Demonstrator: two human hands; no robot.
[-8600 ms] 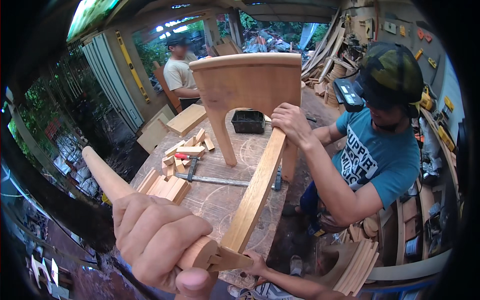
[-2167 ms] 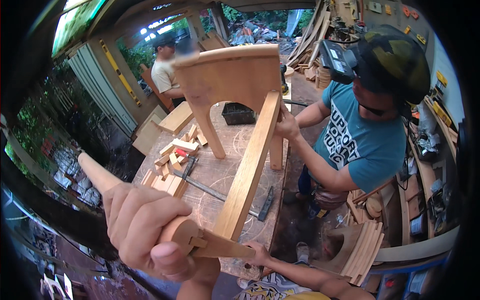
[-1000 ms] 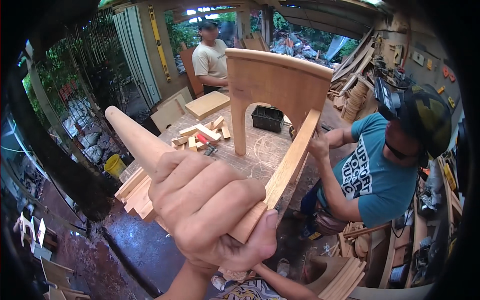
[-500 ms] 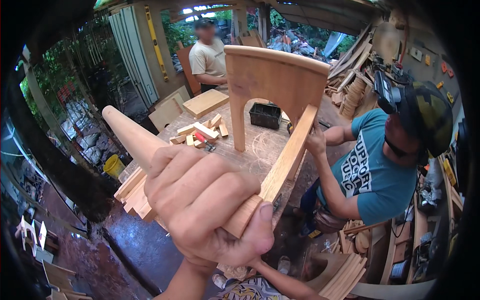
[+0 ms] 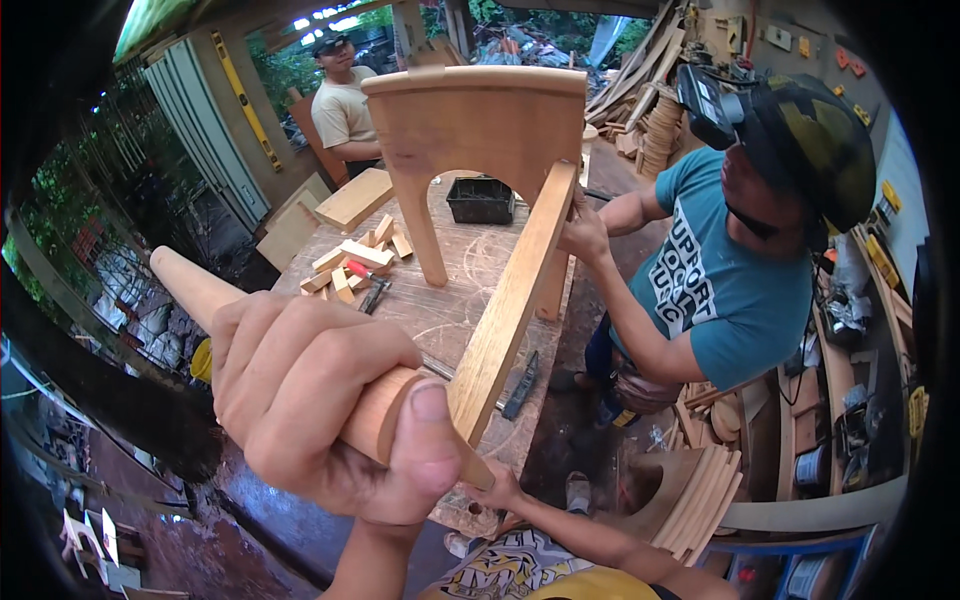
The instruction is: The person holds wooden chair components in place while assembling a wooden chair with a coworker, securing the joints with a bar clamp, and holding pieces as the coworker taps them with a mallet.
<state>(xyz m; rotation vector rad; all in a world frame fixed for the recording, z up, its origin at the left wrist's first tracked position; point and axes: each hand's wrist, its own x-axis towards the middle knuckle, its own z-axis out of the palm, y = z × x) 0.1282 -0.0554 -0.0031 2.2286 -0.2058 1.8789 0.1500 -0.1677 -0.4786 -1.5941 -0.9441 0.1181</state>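
My left hand point(image 5: 310, 400), large in the foreground, is closed round a tapered wooden stick point(image 5: 195, 285). Its thick cut end shows beside my thumb, and the thin rounded end points to the far left. Behind that fist, a long wooden rail point(image 5: 515, 300) slants from a curved wooden panel point(image 5: 480, 115) with an arched cutout. The panel stands upright on the worktable point(image 5: 455, 320). At the rail's near end, my right hand point(image 5: 498, 488) grips it low down, its fingers partly hidden. A co-worker's hand point(image 5: 585, 235) is at the rail's far end, against the panel.
A black bin point(image 5: 480, 200), wood offcuts point(image 5: 345, 262), a red-handled clamp point(image 5: 372, 285) and a dark tool point(image 5: 521, 385) lie on the table. The co-worker in a blue shirt point(image 5: 740, 270) stands at the right; another person point(image 5: 343, 110) is behind. Stacked curved boards point(image 5: 690, 500) stand at lower right.
The view has shifted, so the panel and table sit further left. My left fist with the stick has moved left, uncovering the rail's near end and my right hand.
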